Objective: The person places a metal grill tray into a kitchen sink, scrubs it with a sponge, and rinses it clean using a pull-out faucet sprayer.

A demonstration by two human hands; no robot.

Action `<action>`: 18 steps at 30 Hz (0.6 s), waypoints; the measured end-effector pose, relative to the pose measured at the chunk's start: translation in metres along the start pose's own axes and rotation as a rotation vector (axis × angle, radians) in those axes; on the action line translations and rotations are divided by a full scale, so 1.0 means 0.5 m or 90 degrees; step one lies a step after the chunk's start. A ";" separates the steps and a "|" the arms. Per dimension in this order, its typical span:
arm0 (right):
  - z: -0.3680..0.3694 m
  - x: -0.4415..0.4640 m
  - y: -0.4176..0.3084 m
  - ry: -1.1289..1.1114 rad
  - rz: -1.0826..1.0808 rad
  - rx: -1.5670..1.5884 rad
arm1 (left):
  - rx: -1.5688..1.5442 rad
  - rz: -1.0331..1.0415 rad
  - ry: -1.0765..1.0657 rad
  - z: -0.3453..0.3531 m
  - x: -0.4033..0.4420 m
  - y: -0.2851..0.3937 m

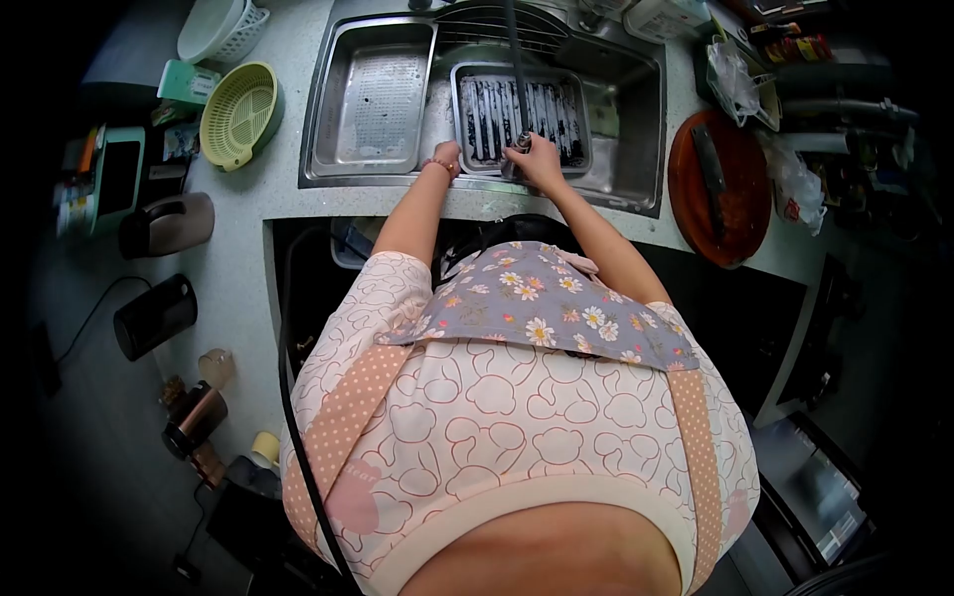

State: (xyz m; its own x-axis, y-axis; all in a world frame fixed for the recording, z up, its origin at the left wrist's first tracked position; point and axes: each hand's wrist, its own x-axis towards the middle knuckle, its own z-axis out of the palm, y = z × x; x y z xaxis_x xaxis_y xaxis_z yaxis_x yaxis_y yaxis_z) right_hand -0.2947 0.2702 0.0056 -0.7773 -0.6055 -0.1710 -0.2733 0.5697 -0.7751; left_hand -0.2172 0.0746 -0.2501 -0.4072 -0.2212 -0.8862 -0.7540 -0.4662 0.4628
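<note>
A rectangular metal tray point(586, 149) with light and dark stripes across its bottom lies in the sink point(626, 129). Curled at the tray's left front rim is my left hand point(447, 157), closed on that edge, its fingertips mostly hidden. My right hand point(540, 162) grips a faucet spray head point(513, 159) over the tray's front edge. From the spray head a dark hose point(516, 60) runs up to the back of the sink. Left of the tray sits a perforated metal drain basin point(373, 99).
A yellow-green colander point(238, 117) and a white basket point(238, 30) stand on the left counter. On the right, a knife point(709, 174) lies on a round wooden cutting board point(740, 199), beside plastic bags point(795, 189). Kettles point(167, 225) line the far left.
</note>
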 end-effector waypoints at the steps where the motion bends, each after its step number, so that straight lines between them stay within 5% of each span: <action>1: -0.003 0.005 -0.001 0.020 -0.003 -0.028 | 0.032 -0.003 -0.001 -0.001 0.008 0.000; 4: -0.002 0.030 0.022 0.047 0.048 -0.064 | 0.181 0.019 -0.008 -0.002 0.058 -0.009; 7: -0.008 0.046 0.017 0.080 0.070 -0.110 | 0.386 0.223 0.088 -0.003 0.117 -0.036; 11: -0.030 0.060 -0.011 0.017 0.200 0.025 | 0.338 0.145 0.060 0.000 0.069 -0.006; 13: -0.021 0.073 0.009 -0.002 0.165 -0.018 | 0.313 0.105 0.045 0.001 0.048 0.002; 18: -0.014 0.070 0.041 -0.012 0.069 -0.051 | 0.449 0.238 0.097 0.001 0.050 -0.019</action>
State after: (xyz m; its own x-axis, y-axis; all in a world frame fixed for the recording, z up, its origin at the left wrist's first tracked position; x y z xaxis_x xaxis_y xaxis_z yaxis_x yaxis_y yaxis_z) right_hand -0.3315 0.2646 -0.0121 -0.7946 -0.5473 -0.2630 -0.2331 0.6749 -0.7001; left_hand -0.2203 0.0742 -0.2765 -0.6602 -0.3926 -0.6403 -0.7501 0.3000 0.5894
